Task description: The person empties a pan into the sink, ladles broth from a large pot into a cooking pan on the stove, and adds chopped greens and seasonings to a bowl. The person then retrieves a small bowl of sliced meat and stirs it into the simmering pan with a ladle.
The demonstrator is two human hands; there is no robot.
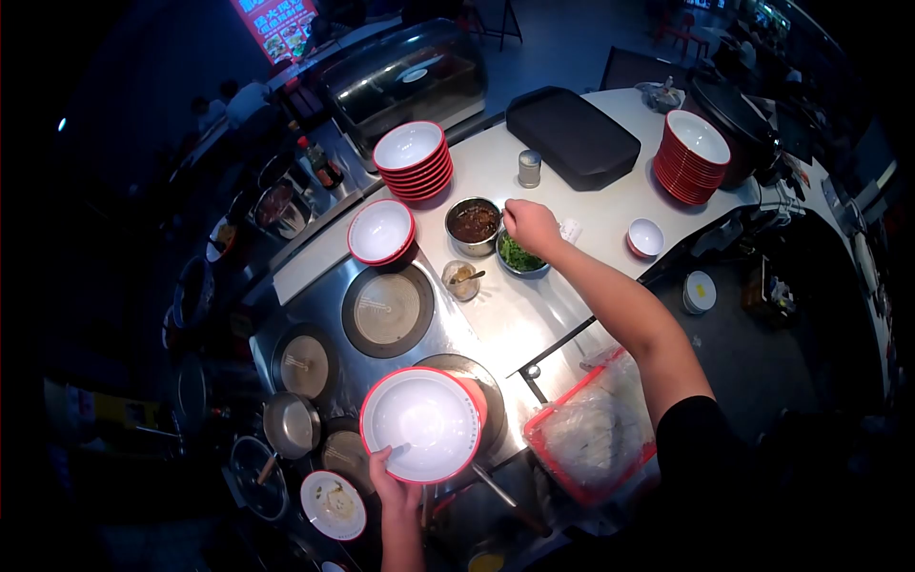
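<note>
My left hand (396, 491) grips the rim of a white bowl with a red edge (419, 424), its thumb over the near side. The bowl's inside is white with nothing visible in it. My right hand (530, 229) is closed above two steel pots, its fingertips at the right edge of the pot of dark chunky sauce (474, 224). Whatever those fingers pinch is too small to make out. Partly under the right hand stands a pot of chopped greens (520, 255). A small glass jar with a spoon (462, 280) sits just in front of the sauce pot.
Stacked red-and-white bowls (410, 157) stand at the back, more bowls (381, 232) nearer, and a tall stack (691, 157) at right. Also around are a shaker (529, 168), a black case (572, 136), a small bowl (645, 238), round hobs (388, 310) and a red plastic-lined basket (591, 434).
</note>
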